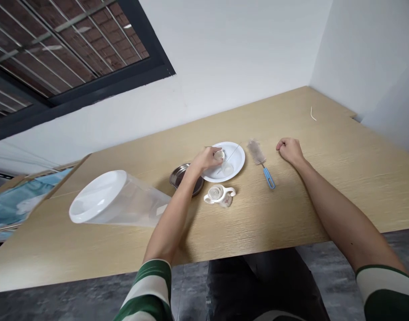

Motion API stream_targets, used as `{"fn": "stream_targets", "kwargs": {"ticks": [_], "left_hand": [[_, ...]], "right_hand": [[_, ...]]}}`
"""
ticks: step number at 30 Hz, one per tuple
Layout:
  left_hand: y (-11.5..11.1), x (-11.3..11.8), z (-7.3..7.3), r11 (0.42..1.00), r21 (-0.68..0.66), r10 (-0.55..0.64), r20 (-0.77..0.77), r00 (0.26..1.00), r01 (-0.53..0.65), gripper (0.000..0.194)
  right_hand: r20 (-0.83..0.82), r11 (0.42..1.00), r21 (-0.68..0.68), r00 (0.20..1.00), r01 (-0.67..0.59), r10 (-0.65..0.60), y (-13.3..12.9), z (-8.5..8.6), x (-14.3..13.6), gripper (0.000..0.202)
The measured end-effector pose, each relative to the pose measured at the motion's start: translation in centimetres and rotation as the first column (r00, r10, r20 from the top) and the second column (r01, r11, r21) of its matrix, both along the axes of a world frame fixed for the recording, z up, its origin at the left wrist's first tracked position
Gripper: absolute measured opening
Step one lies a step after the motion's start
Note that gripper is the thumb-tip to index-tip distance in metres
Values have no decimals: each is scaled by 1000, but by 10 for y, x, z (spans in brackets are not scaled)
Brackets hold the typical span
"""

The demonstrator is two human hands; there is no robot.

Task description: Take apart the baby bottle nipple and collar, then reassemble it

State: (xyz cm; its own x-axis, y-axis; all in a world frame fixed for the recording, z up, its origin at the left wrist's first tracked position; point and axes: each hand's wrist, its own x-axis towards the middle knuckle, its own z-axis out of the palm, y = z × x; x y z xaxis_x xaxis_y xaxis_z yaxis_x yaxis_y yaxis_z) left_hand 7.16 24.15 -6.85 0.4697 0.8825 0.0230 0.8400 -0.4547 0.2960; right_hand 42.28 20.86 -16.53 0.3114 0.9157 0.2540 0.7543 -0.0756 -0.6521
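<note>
My left hand [204, 159] is over the white plate [238, 156], its fingers closed around a small clear glass cup [219, 155]. A second small clear cup [227, 169] sits in the plate, and a thin stick-like object lies across it. My right hand [290, 150] rests on the table as a loose fist, with nothing visible in it. Between the plate and that hand lies a bottle brush [257, 151] with a blue handle. Just in front of the plate stands a small teapot [221, 195] with a white handle and spout.
A round stainless steel dish [178, 174] is partly hidden behind my left forearm. Left of it, a large translucent plastic container [124, 198] with a white end stands on the wooden table [278, 223]. A thin white strip [312, 114] lies far right. Wall and barred window are behind.
</note>
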Motion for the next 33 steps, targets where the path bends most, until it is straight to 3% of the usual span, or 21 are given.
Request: {"fn": "stream_targets", "kwargs": {"ticks": [3,7,10,14,17,19,20,23,25,27,30,33], "left_hand": [[-5,-2,17,995,87,36,137,990,-48,64],[-21,-5,52,974,223,-17,292,956,-50,67],[-36,-6,74,954,300,-97,375,922,-22,62],[-50,-8,89,925,376,-236,441,866,61,57],[-55,-10,95,898,425,-313,442,841,111,57],[-58,-12,97,886,443,-341,431,836,133,56],[-59,-13,98,880,452,-355,421,835,146,55],[-59,-14,97,862,478,-382,396,835,168,57],[-58,-14,96,849,502,-391,388,834,165,59],[-58,-16,97,823,548,-411,386,826,153,57],[-59,-19,101,759,636,-470,393,790,136,53],[-64,-22,107,697,703,-532,374,760,141,52]], "right_hand": [[-3,1000,-7,1000,-14,14,1,-1,0,30],[-23,1000,12,1000,-14,15,-1,3,-1,27],[-4,993,113,1000,16,-16,-6,12,-3,24],[-6,952,303,999,42,-43,-13,29,-9,18],[-210,928,367,977,62,18,-15,52,-27,16],[-301,928,372,945,-5,126,-18,76,-50,21],[-302,925,373,934,-67,190,-22,90,-64,26],[-404,869,347,781,-352,477,-38,137,-113,41],[-412,823,334,714,-460,566,-50,167,-142,42],[-377,802,298,708,-518,597,-59,189,-163,41],[-287,810,269,760,-520,583,-66,205,-181,39],[-232,813,264,784,-519,575,-68,206,-188,38]]}}
